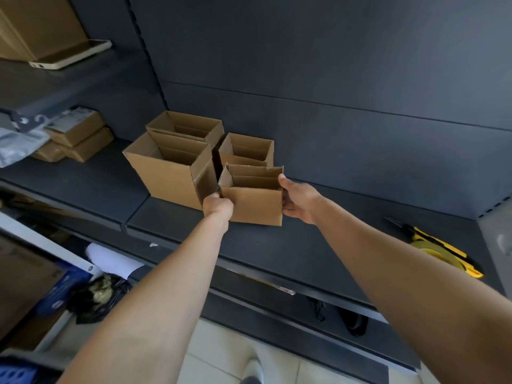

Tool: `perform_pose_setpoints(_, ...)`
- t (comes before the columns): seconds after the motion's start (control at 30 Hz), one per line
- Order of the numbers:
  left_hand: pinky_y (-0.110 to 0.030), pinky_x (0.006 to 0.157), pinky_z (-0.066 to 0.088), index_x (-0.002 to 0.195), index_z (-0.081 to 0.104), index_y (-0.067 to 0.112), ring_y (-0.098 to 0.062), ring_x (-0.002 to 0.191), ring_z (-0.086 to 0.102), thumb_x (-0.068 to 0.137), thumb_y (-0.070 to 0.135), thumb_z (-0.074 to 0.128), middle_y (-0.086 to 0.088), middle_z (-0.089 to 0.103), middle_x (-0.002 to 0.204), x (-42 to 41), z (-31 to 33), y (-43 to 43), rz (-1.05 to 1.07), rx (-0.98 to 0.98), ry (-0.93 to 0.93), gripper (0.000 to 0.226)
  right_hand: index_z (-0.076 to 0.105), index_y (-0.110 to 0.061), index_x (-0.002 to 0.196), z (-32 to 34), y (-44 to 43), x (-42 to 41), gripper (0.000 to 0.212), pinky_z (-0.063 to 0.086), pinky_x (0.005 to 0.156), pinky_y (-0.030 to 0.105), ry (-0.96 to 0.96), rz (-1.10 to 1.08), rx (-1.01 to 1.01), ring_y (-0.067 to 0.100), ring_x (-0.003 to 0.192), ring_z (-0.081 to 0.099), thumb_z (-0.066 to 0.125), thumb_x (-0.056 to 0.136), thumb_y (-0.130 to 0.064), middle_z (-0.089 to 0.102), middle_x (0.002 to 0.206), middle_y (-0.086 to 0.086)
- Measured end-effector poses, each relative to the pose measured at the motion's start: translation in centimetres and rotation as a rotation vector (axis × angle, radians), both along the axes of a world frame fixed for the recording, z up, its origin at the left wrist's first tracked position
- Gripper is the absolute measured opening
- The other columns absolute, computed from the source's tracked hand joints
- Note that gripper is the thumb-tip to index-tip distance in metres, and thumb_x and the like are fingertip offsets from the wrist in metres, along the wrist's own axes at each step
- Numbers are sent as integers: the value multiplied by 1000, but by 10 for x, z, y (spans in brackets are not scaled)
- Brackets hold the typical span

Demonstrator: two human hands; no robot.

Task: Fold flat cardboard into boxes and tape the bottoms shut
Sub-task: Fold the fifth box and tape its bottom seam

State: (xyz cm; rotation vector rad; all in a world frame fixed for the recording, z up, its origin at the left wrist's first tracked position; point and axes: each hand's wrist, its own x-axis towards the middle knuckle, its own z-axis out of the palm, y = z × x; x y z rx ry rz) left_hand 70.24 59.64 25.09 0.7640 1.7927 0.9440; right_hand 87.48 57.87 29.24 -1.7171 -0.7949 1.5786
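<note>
**A:** Status – where's the box?

**B:** On my feed the small box (253,202) is at the front of the dark shelf (304,245), open top up and held from both sides. I can't tell if its bottom touches the shelf.

**A:** Fingers?

**B:** The left hand (217,207) has its fingers curled tight on the lower left corner. The right hand (297,200) has its thumb up on the right top edge, with its fingers wrapped around the right wall.

**A:** Neighbours?

**B:** A big box (169,173) is just beside it on the left, with another open box (185,126) behind that. A third open box (246,149) is right behind the held one. A yellow cutter (432,242) lies well apart on the right end of the shelf – I can't make out what's under it.
</note>
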Motion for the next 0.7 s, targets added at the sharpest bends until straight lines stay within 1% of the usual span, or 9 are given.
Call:
perform_pose_setpoints(0.07,-27,86,44,123,60,9,-28,99,57,91,-4,43,-13,63,116,-12,0,7,-3,17,14,38,59,-13,113,-2,8,-14,39,50,95,35,10,-3,-12,19,100,65,56,92,-46,67,107,3)
perform_pose_setpoints(0.2,-31,86,46,117,61,7,-31,106,58,92,-3,44,-14,63,114,-34,-4,22,3,8,50,32,58,-13,110,-6,23,-41,31,51,94,33,46,-18,-30,15,90,65,55,95,-39,65,98,1)
perform_pose_setpoints(0.33,-29,82,45,124,59,8,-30,101,59,92,-1,48,-12,63,112,-53,-11,40,-12,14,44,35,56,-11,118,-11,41,-63,34,50,97,34,82,-43,-26,16,95,65,55,95,-37,64,106,3)
perform_pose_setpoints(0.47,-26,83,40,128,55,4,-30,113,57,95,3,50,-12,60,125,-65,-14,58,46,-3,45,34,53,-9,123,-12,57,-78,39,49,97,33,73,-21,-29,18,100,62,57,94,-35,60,116,5)
perform_pose_setpoints(0.57,-27,77,45,122,55,-3,-30,104,62,93,13,58,-14,64,114,-67,-15,63,63,-113,56,34,55,-11,117,-16,62,-81,37,50,95,33,-15,-26,-29,17,101,61,57,94,-39,61,114,4)
perform_pose_setpoints(0.6,-29,79,48,118,56,-4,-29,96,63,91,15,61,-13,64,106,-67,-16,63,53,-138,38,34,58,-10,112,-16,64,-81,37,52,91,33,-86,-36,-20,15,96,61,55,94,-43,61,103,2)
perform_pose_setpoints(0.63,-31,82,51,115,57,-3,-28,86,61,89,14,63,-11,61,95,-67,-17,64,44,-150,17,31,59,-9,102,-14,65,-80,38,54,78,31,-172,-46,-4,11,82,60,53,94,-45,57,86,1)
perform_pose_setpoints(0.67,-33,84,53,110,57,0,-25,76,58,89,13,64,-8,58,86,-67,-16,65,35,-156,4,26,53,-9,85,-11,66,-79,39,49,61,27,-260,-57,15,9,64,52,50,95,-46,50,72,0)
perform_pose_setpoints(0.7,-34,84,54,107,57,1,-21,66,54,89,12,63,-7,54,78,-66,-13,65,23,-157,8,22,45,-9,75,-7,66,-77,42,40,51,25,-349,-65,49,10,53,42,48,96,-45,44,64,0)
